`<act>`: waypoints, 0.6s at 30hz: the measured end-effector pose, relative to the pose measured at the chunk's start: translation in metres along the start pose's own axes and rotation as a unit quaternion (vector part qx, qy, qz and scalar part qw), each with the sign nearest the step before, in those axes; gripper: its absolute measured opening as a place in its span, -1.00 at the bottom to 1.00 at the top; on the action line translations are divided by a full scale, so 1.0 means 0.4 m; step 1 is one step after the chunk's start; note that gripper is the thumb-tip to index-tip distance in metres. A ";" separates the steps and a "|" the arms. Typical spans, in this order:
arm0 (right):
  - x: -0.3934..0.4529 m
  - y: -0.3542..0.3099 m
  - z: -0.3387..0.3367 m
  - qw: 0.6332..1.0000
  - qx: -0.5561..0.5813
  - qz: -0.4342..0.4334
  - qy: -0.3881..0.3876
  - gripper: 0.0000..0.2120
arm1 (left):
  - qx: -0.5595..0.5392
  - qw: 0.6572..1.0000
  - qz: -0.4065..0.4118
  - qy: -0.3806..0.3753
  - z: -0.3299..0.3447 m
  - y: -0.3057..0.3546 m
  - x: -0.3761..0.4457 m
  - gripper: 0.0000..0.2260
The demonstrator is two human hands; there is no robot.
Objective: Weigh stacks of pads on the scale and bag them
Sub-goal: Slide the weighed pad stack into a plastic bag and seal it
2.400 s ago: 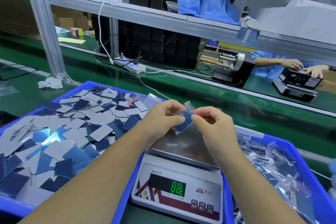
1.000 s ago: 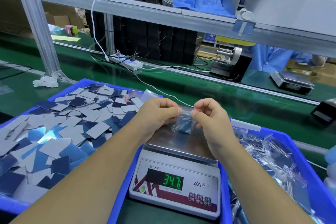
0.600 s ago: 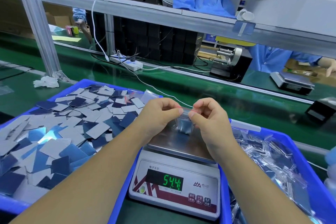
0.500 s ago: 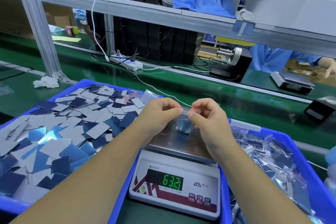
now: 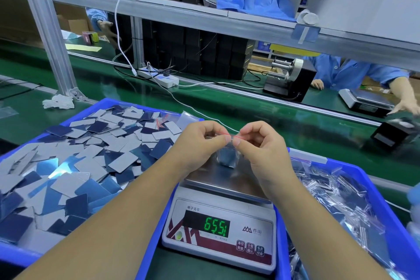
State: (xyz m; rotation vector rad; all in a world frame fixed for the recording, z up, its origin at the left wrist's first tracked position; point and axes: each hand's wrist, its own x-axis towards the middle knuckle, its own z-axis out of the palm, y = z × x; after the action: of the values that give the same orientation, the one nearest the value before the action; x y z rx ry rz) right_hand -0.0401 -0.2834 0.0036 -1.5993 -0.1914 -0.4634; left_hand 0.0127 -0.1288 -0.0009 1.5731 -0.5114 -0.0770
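Note:
A small clear zip bag with a stack of blue pads inside stands on the steel pan of the white scale, whose green display reads about 655. My left hand and my right hand both pinch the bag's red-lined top edge, thumbs and forefingers nearly meeting above the pan. Loose blue and grey pads fill the blue bin on the left. Filled bags lie in the blue bin on the right.
A green conveyor belt runs behind the bins, with a white power strip and cables on it. An aluminium frame post rises at the left. Across the belt another person's hand reaches by a second scale.
My hands lowered the bag onto the scale pan and keep pinching its top edge. The display climbed from 34.7 through 54.4 and 63.2 to about 655.

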 end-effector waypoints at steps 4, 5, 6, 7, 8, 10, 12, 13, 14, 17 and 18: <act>0.002 -0.003 0.001 0.999 -0.027 -0.015 0.023 -0.83 | 0.010 1.000 0.001 0.007 0.000 0.001 -0.001 -0.85; 0.002 -0.003 0.000 0.999 -0.032 -0.021 0.026 -0.82 | 0.004 1.000 0.000 0.005 -0.001 0.001 -0.001 -0.84; 0.002 -0.004 -0.001 0.999 -0.035 -0.025 0.026 -0.80 | -0.003 1.000 -0.003 0.002 -0.001 0.002 -0.002 -0.86; 0.002 -0.004 -0.002 0.999 -0.036 -0.027 0.027 -0.78 | -0.011 1.000 -0.007 -0.001 -0.001 0.002 -0.003 -0.89; 0.001 -0.004 -0.003 0.999 -0.035 -0.027 0.027 -0.76 | -0.018 1.000 -0.010 -0.006 0.000 0.004 -0.005 -0.93; 0.000 -0.007 -0.003 0.999 -0.029 -0.022 0.025 -0.78 | -0.024 1.000 -0.007 -0.011 0.001 0.006 -0.007 -0.98; -0.001 -0.010 -0.002 0.999 -0.022 -0.011 0.021 -0.79 | -0.015 1.000 0.005 -0.008 0.000 0.003 -0.006 -0.94; -0.002 -0.010 -0.001 1.000 -0.017 -0.005 0.018 -0.78 | -0.005 1.000 0.010 -0.006 -0.002 0.003 -0.005 -0.92; -0.002 -0.011 0.000 1.000 -0.014 0.000 0.015 -0.78 | 0.007 1.000 0.012 -0.004 -0.004 0.003 -0.004 -0.91; -0.002 -0.014 0.002 1.000 -0.023 0.000 0.017 -0.79 | 0.013 1.000 0.017 -0.005 -0.006 0.002 -0.003 -0.91; -0.001 -0.017 0.000 0.999 -0.032 -0.001 0.019 -0.79 | 0.007 1.000 0.014 -0.006 -0.006 0.003 -0.003 -0.93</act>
State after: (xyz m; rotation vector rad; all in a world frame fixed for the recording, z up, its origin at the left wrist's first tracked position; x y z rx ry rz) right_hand -0.0431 -0.2827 0.0095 -1.6521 -0.1505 -0.5051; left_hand 0.0122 -0.1259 0.0000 1.5806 -0.5437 -0.0614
